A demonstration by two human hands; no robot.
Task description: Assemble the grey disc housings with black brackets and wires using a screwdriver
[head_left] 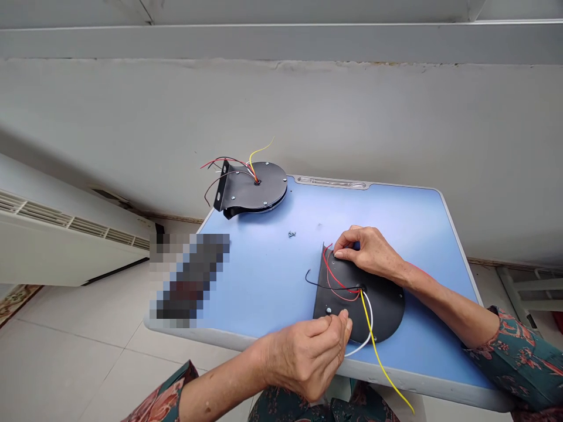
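Note:
A black, rounded metal housing (387, 310) lies near the table's front right, with red, black, white and yellow wires coming out of a central hole. My right hand (372, 252) is closed in a pinch at its upper left corner; a tiny pale spot shows at the fingertips, too small to name. Below, my left hand (303, 357) is closed, thumb and fingers pressed together over the housing's lower edge. Whatever it may hold is hidden. Just beside those fingertips a silver screw (328, 310) stands in the plate.
A second black housing (272, 184) with screws and similar wires sits at the table's back left. Several small screws (292, 234) lie mid-table. A pixelated dark object (193, 278) is at the left. The blue tabletop (264, 281) stands against a wall.

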